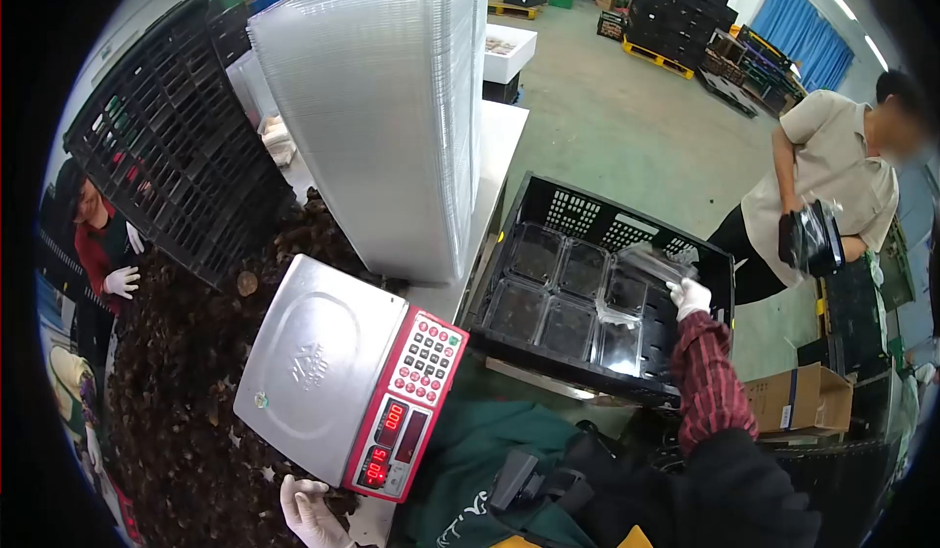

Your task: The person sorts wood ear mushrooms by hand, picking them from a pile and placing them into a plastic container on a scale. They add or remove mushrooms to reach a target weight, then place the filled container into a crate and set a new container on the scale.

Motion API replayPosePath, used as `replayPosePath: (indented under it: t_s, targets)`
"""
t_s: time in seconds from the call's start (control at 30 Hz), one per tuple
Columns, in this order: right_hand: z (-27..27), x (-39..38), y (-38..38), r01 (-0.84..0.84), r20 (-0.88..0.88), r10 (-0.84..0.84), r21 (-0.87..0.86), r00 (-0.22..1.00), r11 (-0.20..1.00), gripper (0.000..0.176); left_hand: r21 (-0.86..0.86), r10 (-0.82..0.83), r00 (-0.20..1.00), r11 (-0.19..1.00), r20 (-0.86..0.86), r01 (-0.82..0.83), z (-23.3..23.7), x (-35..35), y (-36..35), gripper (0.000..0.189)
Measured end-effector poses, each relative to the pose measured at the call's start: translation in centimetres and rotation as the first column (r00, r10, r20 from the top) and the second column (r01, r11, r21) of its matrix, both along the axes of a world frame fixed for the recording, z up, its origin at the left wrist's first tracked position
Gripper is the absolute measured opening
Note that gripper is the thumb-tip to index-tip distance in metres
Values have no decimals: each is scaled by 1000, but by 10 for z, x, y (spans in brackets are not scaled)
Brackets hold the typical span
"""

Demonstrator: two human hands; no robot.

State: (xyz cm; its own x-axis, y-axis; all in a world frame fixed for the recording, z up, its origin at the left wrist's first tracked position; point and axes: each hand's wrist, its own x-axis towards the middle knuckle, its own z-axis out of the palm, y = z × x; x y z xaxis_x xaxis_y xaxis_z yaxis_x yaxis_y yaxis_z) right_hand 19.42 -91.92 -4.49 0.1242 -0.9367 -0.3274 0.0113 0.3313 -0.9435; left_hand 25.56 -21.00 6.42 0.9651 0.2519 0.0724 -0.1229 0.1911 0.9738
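My right hand (691, 296), in a white glove, is closed on the edge of a clear plastic box (651, 262) over the right side of a black crate (558, 377). Motion blurs that box, and its contents cannot be made out. Several clear boxes (568, 325) with dark contents sit in rows in the crate. My left hand (311, 515), also gloved, is near the lower edge of a red and silver scale (328, 372), beside a heap of dark brown pieces that look like dried mushrooms (186, 401). Its fingers are loosely bent and apart, with nothing visible in them. The scale's pan is bare.
Tall stacks of clear plastic trays (367, 117) rise behind the scale. A black crate (181, 137) leans over the heap. At left stands a gloved person (98, 244); at right another person (822, 176) holds black trays (811, 239). A cardboard box (798, 401) sits at lower right.
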Motion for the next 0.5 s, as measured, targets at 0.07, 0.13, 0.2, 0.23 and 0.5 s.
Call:
replayPosePath:
  t_s: [0.07,0.13,0.2,0.23,0.5]
  targets:
    - [-46,-15,-8,50,23,-51,52,998,997,9,-43,18,998,999,-56,-20,-1,-1,-4,37]
    - [-125,-35,-47,-296,58,293,309,954,904,11,7,-6,999,1000,-49,6,2,-2,-3,35]
    - [-157,-25,-39,-857,-716,472,-441,514,265,14,82,67,995,995,-76,-60,8,-3,-8,31]
    - [-131,0,-26,-792,-364,719,-98,592,602,13,111,122,986,988,-116,-109,14,-3,-13,26]
    - [228,193,146,-566,-333,551,-757,765,327,20,687,212,977,711,-8,-149,18,-10,-3,22]
